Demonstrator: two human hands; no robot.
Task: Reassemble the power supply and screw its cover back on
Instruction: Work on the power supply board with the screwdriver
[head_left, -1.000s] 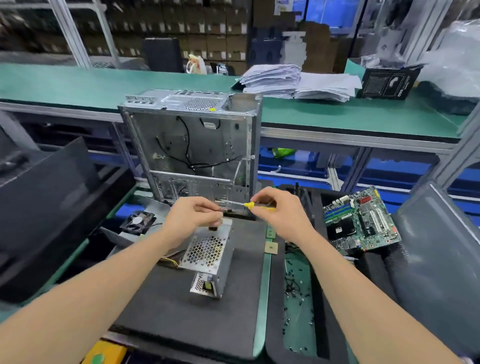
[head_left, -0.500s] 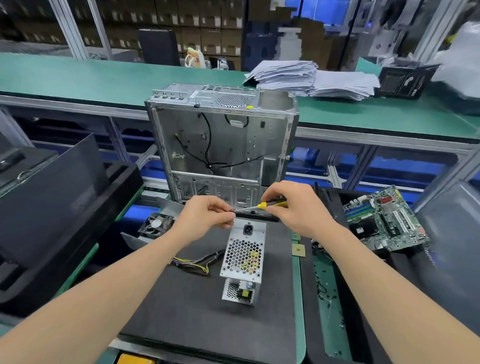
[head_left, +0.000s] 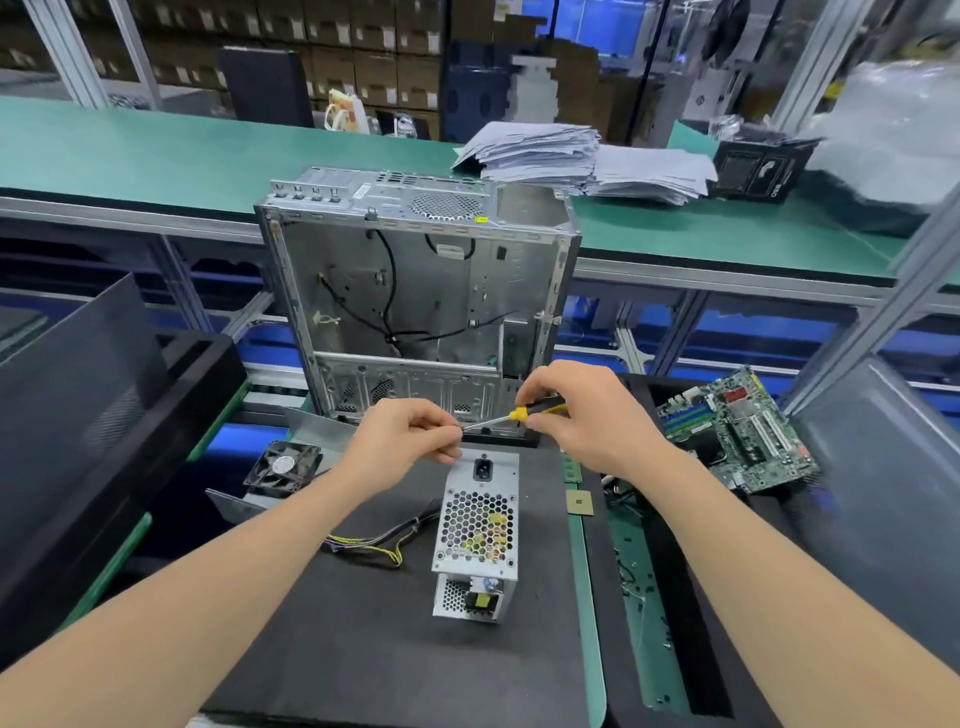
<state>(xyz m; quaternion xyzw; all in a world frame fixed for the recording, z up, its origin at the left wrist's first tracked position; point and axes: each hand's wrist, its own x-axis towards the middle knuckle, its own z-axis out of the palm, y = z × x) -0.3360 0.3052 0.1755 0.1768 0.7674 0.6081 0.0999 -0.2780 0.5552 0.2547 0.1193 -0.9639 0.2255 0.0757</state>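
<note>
A silver power supply (head_left: 478, 525) with a honeycomb-perforated cover lies on the black mat (head_left: 374, 639), its black socket end pointing away from me and its yellow and black cable bundle (head_left: 374, 543) trailing left. Above its far end, my right hand (head_left: 587, 415) grips a yellow-and-black screwdriver (head_left: 524, 413) with the shaft pointing left. My left hand (head_left: 400, 441) pinches the tip of that shaft; whether a screw sits there is hidden by the fingers.
An empty metal PC case (head_left: 415, 312) stands upright just behind the hands. A small black fan (head_left: 283, 465) lies left of the mat. A green motherboard (head_left: 737, 431), a CPU chip (head_left: 579, 503) and loose screws in a tray (head_left: 649, 597) are to the right. Paper stacks (head_left: 582, 161) sit on the far bench.
Both hands have lifted off the power supply and stay joined at the screwdriver tip. The view has shifted, so the power supply now appears further right and lower.
</note>
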